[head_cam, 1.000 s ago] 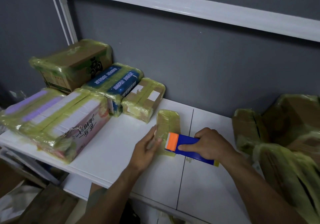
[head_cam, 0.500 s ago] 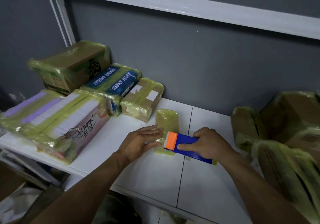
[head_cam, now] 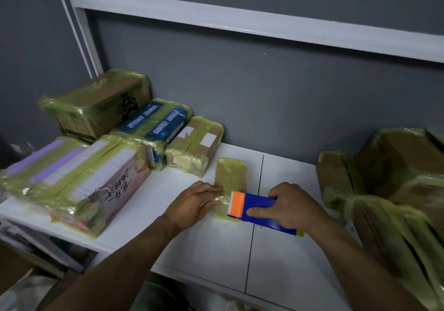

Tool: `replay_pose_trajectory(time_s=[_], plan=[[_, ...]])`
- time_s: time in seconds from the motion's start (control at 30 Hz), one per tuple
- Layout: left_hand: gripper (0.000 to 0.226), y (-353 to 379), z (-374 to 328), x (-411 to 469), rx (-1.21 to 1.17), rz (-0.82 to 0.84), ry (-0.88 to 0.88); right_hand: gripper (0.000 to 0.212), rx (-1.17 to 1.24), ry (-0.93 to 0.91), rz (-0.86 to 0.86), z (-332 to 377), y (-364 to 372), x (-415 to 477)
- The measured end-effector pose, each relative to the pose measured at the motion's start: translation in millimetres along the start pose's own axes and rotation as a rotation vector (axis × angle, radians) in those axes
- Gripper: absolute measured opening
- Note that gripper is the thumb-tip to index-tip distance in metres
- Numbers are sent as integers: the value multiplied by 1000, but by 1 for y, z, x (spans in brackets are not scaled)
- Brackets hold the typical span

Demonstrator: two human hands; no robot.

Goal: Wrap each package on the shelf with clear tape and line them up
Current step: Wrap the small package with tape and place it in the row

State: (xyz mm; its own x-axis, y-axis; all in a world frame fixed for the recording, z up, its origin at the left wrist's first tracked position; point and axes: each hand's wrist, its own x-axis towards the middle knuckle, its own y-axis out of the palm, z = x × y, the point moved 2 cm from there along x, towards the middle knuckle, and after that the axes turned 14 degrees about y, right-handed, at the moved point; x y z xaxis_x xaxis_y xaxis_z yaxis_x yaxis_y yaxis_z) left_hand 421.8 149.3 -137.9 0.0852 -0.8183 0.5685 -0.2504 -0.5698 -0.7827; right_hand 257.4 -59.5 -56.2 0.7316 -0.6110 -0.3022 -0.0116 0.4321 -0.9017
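A small flat package [head_cam: 231, 175] wrapped in yellowish tape lies on the white shelf [head_cam: 209, 245]. My left hand [head_cam: 192, 205] rests palm down on the package's near left side, pressing it flat. My right hand [head_cam: 290, 205] grips a blue tape dispenser [head_cam: 258, 208] with an orange head, whose head sits on the package's near end. Along the back left stand taped packages in a row: a brown carton [head_cam: 98, 104], a blue box [head_cam: 153, 123] and a small brown box [head_cam: 194, 144].
A large pink-and-white taped box [head_cam: 79, 181] lies at the shelf's left front. Taped cartons [head_cam: 389, 178] are piled at the right. A grey wall and a white upper rail [head_cam: 240, 24] close the back. Clutter shows below the shelf's front edge.
My left hand has turned from gripping the package's left edge to lying flat over it. The dispenser stays at the package's near end.
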Motion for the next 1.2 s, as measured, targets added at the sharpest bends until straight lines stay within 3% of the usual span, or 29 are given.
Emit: replay_pose_trajectory(time_s=[0.23, 0.37, 0.47, 0.53, 0.77, 0.9, 1.1, 1.2], plan=[[33, -5, 2, -1, -37, 16, -89, 63, -82, 35, -73, -11, -13, 3], [47, 4, -2, 4, -6, 106, -90, 64, -109, 32, -123, -11, -8, 10], [33, 4, -4, 4, -65, 48, -150, 63, -72, 43, -102, -13, -6, 12], [36, 6, -9, 6, 9, 61, -82, 63, -71, 53, -86, -15, -4, 14], [41, 9, -19, 18, 46, 190, -188, 65, -69, 82, -58, -16, -1, 15], [36, 10, -24, 17, -21, 157, -311, 65, -61, 84, -62, -13, 0, 10], [34, 5, -19, 9, 11, 139, -285, 66, 13, 75, -25, -9, -1, -4], [39, -4, -15, 2, 116, 190, -175, 64, 40, 63, 5, -8, 0, -13]])
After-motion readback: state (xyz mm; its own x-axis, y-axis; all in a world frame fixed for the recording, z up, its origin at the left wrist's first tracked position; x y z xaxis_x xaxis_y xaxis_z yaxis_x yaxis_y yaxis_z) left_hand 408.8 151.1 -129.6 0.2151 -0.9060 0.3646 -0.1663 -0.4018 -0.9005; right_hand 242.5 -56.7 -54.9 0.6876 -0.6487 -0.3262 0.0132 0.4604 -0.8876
